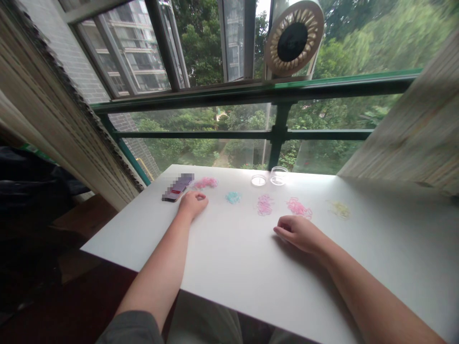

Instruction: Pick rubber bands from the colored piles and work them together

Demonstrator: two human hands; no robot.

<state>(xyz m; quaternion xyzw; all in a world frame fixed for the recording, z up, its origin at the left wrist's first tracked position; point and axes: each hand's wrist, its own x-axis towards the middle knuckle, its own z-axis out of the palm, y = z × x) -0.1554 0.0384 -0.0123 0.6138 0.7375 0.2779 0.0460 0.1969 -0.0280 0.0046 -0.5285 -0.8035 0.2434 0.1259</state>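
Observation:
Loosely curled, my left hand rests on the white table beside a phone; nothing shows between its thumb and forefinger. Just beyond it is a pile of small pink and red bands, with a light blue pile to its right. My right hand has its fingers bent in and the thumb close to them; whatever may be inside is hidden. Close beyond it lies a bright pink pile of bands. A pinkish-purple pile is to its left, and a pale yellow pile to its right.
Two small clear round pieces, a shallow one and a taller container, stand at the table's far edge. Behind are a green railing and a round fan. Curtains hang on both sides.

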